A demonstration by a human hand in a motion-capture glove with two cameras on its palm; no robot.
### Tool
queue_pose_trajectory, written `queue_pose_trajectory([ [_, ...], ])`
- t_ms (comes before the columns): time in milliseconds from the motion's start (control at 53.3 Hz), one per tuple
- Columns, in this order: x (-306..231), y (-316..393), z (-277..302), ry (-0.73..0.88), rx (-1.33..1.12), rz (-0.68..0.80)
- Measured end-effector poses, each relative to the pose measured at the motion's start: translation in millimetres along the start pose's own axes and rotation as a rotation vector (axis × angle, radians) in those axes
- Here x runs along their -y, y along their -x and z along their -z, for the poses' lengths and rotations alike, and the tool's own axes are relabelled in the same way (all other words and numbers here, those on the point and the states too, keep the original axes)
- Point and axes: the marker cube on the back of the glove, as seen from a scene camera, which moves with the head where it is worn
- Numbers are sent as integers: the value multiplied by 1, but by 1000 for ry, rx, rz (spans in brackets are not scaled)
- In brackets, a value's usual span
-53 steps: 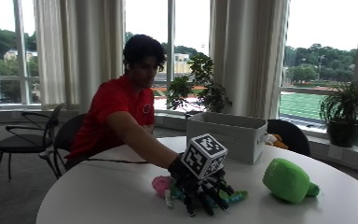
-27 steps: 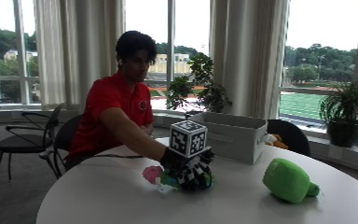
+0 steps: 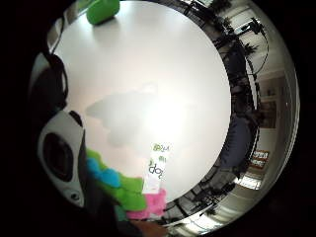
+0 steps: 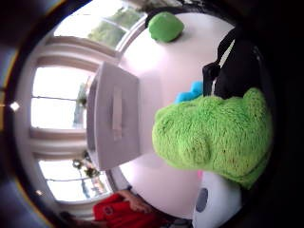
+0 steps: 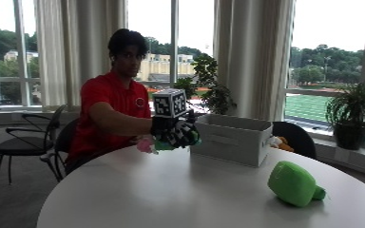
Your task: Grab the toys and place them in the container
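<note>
My gloved right hand (image 5: 175, 132) grips a green plush toy (image 5: 160, 144) with pink and blue parts and holds it in the air above the white table (image 5: 170, 194), just beside the grey container (image 5: 232, 139). The thumb side palm view is largely filled by this plush toy (image 4: 213, 135), with the container (image 4: 114, 118) close by. In the little finger side palm view the toy (image 3: 126, 190) shows its green, blue and pink fabric and a white tag (image 3: 157, 168). A second green plush toy (image 5: 293, 183) lies on the table to the right of the container.
A person in a red shirt (image 5: 110, 109) sits behind the table. More soft toys (image 5: 277, 142) peek out behind the container. Dark chairs (image 5: 24, 145) stand at the left. A potted plant (image 5: 353, 118) sits on the window ledge.
My hand has lifted the green plush toy off the table and carried it up and back toward the grey container. The other green toy has not moved.
</note>
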Motion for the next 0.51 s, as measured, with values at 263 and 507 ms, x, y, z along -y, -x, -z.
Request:
queue_pose_trajectory([
  [263, -49, 30, 46, -45, -45, 65],
  [507, -54, 92, 96, -111, -53, 128],
])
